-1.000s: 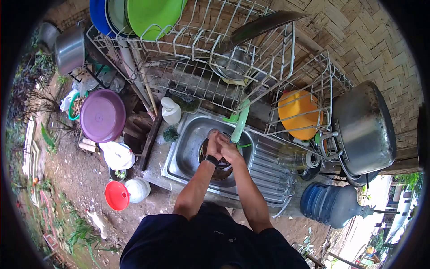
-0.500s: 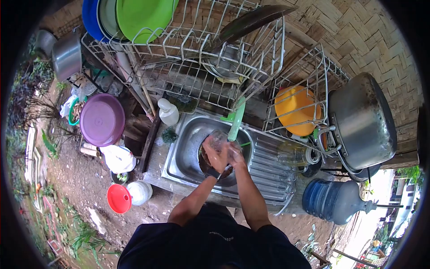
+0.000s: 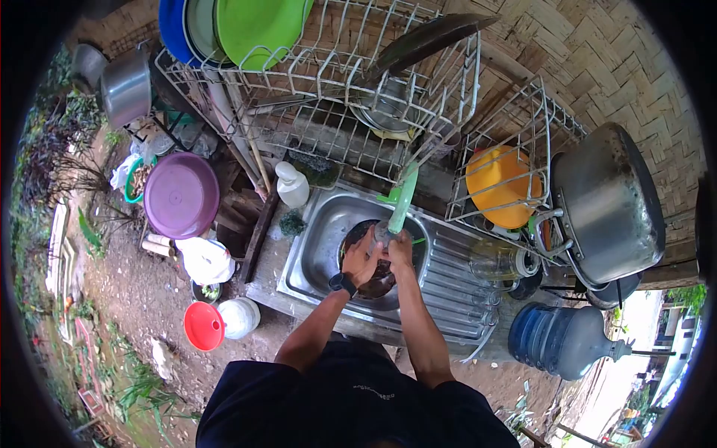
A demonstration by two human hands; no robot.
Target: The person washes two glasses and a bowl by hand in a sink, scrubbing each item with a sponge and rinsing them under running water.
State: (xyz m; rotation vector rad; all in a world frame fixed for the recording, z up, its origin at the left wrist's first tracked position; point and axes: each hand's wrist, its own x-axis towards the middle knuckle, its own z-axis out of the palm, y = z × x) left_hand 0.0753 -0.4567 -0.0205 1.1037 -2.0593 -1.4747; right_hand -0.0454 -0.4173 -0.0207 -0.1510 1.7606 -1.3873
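Note:
Over the steel sink [image 3: 308,270], a clear drinking glass [image 3: 382,234] sits between my hands, just below the mouth of a green tube [image 3: 404,198] on the tap. My right hand [image 3: 400,251] is closed round the glass from the right. From the left, my left hand [image 3: 360,261], with a dark band on its wrist, presses against the glass with fingers close together. Part of the glass is hidden by my fingers. Beneath them lies a dark round basin [image 3: 379,288] with brownish contents I cannot make out.
Several clear glasses [image 3: 487,308] stand at the right edge of the ridged drainboard [image 3: 448,278], below a clear jar [image 3: 494,260]. A wire rack [image 3: 328,89] overhangs the sink. A white bottle [image 3: 291,184] and green scrubber [image 3: 292,222] are at the left. A large pot [image 3: 609,205] is at the right.
The glass has shifted up and right, closer to the green tube. My left hand has turned and slid lower, showing more of the dark basin. The view has shifted slightly.

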